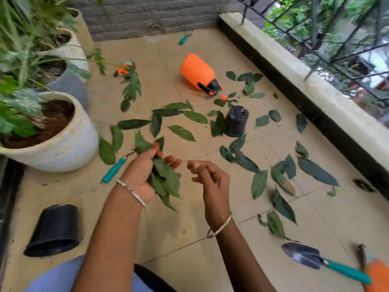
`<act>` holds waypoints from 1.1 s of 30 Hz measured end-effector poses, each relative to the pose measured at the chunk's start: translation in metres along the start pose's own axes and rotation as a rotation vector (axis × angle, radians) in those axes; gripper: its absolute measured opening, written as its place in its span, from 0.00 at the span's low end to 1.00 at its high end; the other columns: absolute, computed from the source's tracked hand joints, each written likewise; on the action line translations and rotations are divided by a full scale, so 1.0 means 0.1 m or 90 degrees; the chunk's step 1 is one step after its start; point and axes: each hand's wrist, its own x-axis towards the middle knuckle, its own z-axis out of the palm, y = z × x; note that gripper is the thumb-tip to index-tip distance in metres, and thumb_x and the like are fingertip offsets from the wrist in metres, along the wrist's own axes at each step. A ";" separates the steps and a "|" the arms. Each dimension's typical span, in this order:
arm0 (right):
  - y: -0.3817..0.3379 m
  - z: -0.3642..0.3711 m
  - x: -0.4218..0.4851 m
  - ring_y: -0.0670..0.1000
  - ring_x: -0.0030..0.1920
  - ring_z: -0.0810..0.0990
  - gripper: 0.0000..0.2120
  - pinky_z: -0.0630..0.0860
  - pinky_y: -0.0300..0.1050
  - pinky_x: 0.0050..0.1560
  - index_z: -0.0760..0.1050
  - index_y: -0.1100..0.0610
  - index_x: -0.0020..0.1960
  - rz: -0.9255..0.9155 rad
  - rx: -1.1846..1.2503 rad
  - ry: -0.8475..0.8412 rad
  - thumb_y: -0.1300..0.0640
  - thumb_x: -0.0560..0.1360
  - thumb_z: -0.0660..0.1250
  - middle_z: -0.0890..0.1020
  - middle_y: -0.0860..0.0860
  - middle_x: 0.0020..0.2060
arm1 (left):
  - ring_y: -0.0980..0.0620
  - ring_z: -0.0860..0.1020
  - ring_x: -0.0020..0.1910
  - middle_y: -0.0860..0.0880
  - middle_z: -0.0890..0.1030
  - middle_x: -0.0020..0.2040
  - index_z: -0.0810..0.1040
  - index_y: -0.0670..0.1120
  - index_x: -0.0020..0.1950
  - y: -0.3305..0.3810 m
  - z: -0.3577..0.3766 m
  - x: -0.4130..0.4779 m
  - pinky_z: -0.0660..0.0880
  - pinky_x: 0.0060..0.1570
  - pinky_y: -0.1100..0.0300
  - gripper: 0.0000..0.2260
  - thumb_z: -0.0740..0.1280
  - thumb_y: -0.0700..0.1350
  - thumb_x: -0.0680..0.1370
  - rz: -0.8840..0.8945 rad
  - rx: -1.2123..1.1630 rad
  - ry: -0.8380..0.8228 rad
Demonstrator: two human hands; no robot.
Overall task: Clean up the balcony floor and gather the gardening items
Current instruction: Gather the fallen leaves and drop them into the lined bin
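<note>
Head view, looking down at the tiled balcony floor (189,232). Lots going on here. Loose leaves (182,132) are scattered across most of the middle and the right side, up to the raised ledge (294,66) under the railing (336,28). An orange sprayer (196,71) lies on its side further out, and a small black pot (235,124) sits tipped over just this side of its nozzle, with leaves touching it. A bigger black pot (53,229) lies on its side at near left. A white planter (69,144) full of soil stands on the left, with a grey planter (71,87) behind it. A teal-handled tool (113,170) lies beside the white planter, its metal end tucked under leaves. A trowel (315,260) lies at near right, and a small teal rake (183,40) is way back by the brick wall.

The left hand (143,173) has its fingers and thumb curled round a bunch of leaves (166,180), held above the floor. The right hand (210,175) hangs just beside it, not touching, with fingers loosely bent and nothing in it. The nearest loose leaves lie on the floor just beyond and to the right of both hands.
</note>
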 end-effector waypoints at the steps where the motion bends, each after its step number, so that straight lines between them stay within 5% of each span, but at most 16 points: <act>1: 0.14 -0.21 0.09 0.52 0.48 0.83 0.08 0.80 0.47 0.47 0.84 0.57 0.47 0.021 -0.048 0.061 0.55 0.75 0.67 0.86 0.50 0.45 | 0.47 0.81 0.40 0.47 0.77 0.31 0.68 0.48 0.35 -0.01 0.03 0.01 0.77 0.51 0.45 0.17 0.63 0.53 0.81 0.001 -0.003 0.003; 4: 0.68 -0.91 0.32 0.51 0.47 0.83 0.04 0.79 0.47 0.50 0.83 0.55 0.46 0.100 -0.246 0.239 0.59 0.75 0.68 0.85 0.48 0.42 | 0.51 0.75 0.32 0.50 0.71 0.26 0.67 0.48 0.33 -0.01 0.07 0.03 0.77 0.49 0.49 0.19 0.64 0.54 0.81 0.014 0.007 0.034; 7: 1.11 -1.62 0.43 0.59 0.52 0.82 0.08 0.74 0.45 0.53 0.82 0.60 0.51 0.207 -0.465 0.328 0.61 0.75 0.68 0.84 0.57 0.49 | 0.53 0.71 0.28 0.52 0.69 0.26 0.67 0.49 0.32 -0.03 0.10 0.08 0.76 0.44 0.52 0.19 0.65 0.55 0.80 0.009 0.023 0.048; 12: 1.45 -2.08 0.54 0.63 0.70 0.66 0.21 0.63 0.52 0.70 0.76 0.50 0.67 0.292 -0.729 0.108 0.53 0.75 0.68 0.67 0.61 0.72 | 0.54 0.69 0.26 0.52 0.67 0.26 0.68 0.50 0.31 -0.06 0.11 0.13 0.75 0.43 0.53 0.19 0.67 0.56 0.78 0.000 0.046 0.027; 16: 1.48 -1.98 0.66 0.65 0.72 0.57 0.25 0.61 0.60 0.71 0.63 0.40 0.75 0.321 -0.824 0.017 0.48 0.78 0.61 0.57 0.54 0.78 | 0.55 0.68 0.25 0.53 0.66 0.25 0.68 0.50 0.31 -0.06 0.10 0.14 0.74 0.42 0.54 0.19 0.66 0.57 0.78 -0.006 0.052 0.002; 20: 1.57 -1.85 0.66 0.63 0.70 0.63 0.25 0.66 0.56 0.68 0.66 0.54 0.75 0.251 -0.863 0.061 0.52 0.79 0.62 0.64 0.57 0.75 | 0.55 0.68 0.25 0.53 0.66 0.26 0.68 0.51 0.31 -0.06 0.09 0.14 0.73 0.43 0.54 0.19 0.66 0.55 0.78 -0.004 0.046 0.001; 24: 1.53 -1.76 0.57 0.59 0.60 0.75 0.14 0.74 0.51 0.59 0.77 0.62 0.60 0.174 -0.775 0.180 0.59 0.78 0.63 0.78 0.59 0.61 | 0.55 0.67 0.25 0.53 0.66 0.26 0.68 0.50 0.31 -0.05 0.12 0.15 0.73 0.42 0.54 0.18 0.66 0.55 0.78 -0.002 0.040 0.006; 29: 1.06 -1.30 0.32 0.49 0.44 0.82 0.09 0.79 0.45 0.50 0.84 0.56 0.52 0.061 -0.451 0.403 0.63 0.75 0.68 0.86 0.52 0.46 | 0.55 0.67 0.24 0.53 0.67 0.26 0.71 0.50 0.35 -0.07 0.16 0.16 0.74 0.42 0.54 0.16 0.68 0.56 0.77 -0.023 0.080 0.015; 33: 0.43 -0.69 0.04 0.45 0.40 0.82 0.11 0.79 0.38 0.44 0.85 0.52 0.46 -0.087 -0.239 0.324 0.67 0.73 0.70 0.85 0.44 0.40 | 0.55 0.65 0.24 0.53 0.65 0.26 0.78 0.47 0.43 -0.11 0.27 0.12 0.73 0.39 0.57 0.15 0.69 0.60 0.75 -0.022 0.129 -0.003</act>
